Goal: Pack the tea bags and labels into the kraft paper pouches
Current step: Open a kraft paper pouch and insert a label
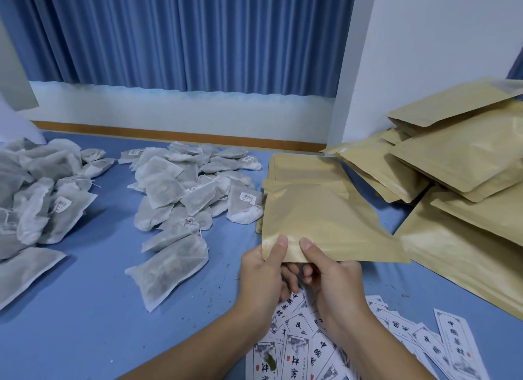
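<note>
I hold one kraft paper pouch [319,218] by its near edge, above the blue table. My left hand [261,275] pinches its near left corner, thumb on top. My right hand [331,277] grips the same edge just to the right, thumb on top, fingers curled beneath. Under the held pouch lies a flat stack of pouches [300,164]. White tea bags [186,187] are heaped left of the pouch, with one large bag [169,269] nearest me. Printed labels [308,348] are spread on the table under my wrists.
A second heap of tea bags [36,193] lies at the far left. Several kraft pouches [458,159] are piled at the right against the white wall. A blue curtain [181,34] hangs behind the blue table [107,309].
</note>
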{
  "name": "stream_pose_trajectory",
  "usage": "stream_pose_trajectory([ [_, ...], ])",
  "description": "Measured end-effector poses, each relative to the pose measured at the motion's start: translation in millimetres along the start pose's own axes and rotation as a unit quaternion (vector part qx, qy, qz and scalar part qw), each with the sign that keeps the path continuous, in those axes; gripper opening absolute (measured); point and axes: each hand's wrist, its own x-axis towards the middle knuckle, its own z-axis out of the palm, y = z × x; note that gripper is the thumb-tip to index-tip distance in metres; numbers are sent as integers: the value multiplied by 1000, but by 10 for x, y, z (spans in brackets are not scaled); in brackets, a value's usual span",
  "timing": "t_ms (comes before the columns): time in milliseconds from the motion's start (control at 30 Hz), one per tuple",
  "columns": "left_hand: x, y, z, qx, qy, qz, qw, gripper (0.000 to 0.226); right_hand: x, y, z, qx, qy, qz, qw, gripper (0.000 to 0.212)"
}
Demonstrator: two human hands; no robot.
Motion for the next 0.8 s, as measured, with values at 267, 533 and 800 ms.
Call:
stream_pose_trajectory([
  [267, 61, 108, -51, 80, 48, 31, 995, 55, 55, -101, -38, -39, 23, 16, 999, 32],
  [533, 94, 99, -122, 108, 69, 24, 991, 54, 234, -178, -276, -18, 90, 18, 996, 26],
  [800, 121, 113, -115, -105, 35, -21, 994, 19, 199, -172, -225, 96, 17, 2, 995, 31],
])
